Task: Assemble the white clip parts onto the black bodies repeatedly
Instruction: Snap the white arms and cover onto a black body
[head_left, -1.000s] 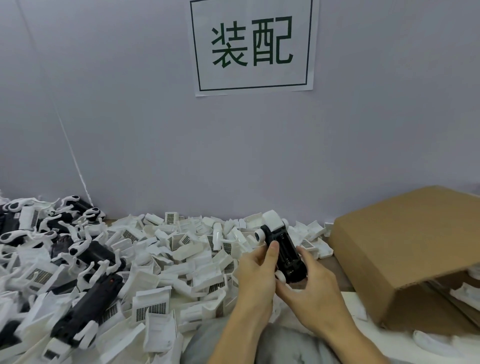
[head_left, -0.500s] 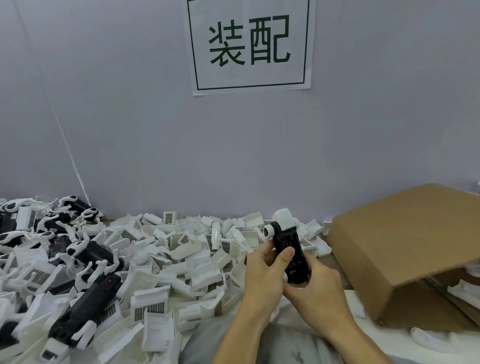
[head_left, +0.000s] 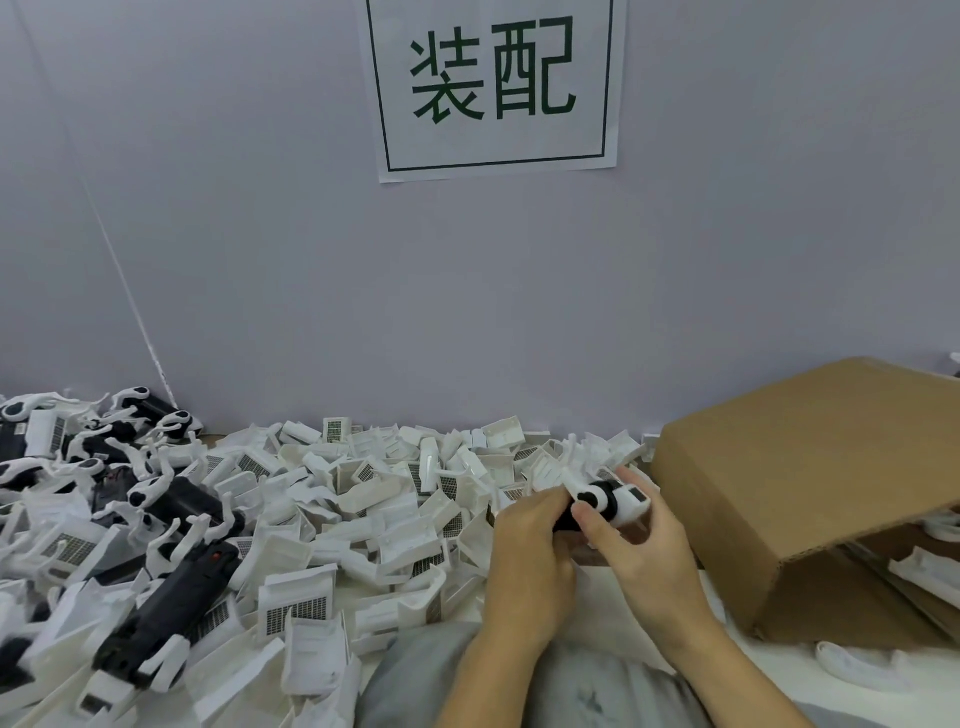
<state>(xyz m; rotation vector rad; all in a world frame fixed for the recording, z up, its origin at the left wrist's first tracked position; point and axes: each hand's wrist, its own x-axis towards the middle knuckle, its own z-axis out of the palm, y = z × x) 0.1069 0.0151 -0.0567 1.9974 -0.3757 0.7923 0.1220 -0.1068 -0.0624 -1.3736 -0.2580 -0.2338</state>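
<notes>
One black body (head_left: 571, 514), two hands

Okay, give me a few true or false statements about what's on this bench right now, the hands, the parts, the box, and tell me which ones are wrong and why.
1. Both hands hold one black body with a white part on it. True: left hand and right hand both grip it.
2. The cardboard box sits left of the hands. False: it is to their right.
3. A pile of loose white clip parts covers the bench ahead of the hands. True.
4. The wall sign has red lettering. False: the characters are dark green.
5. Assembled black-and-white units lie at the left. True.
</notes>
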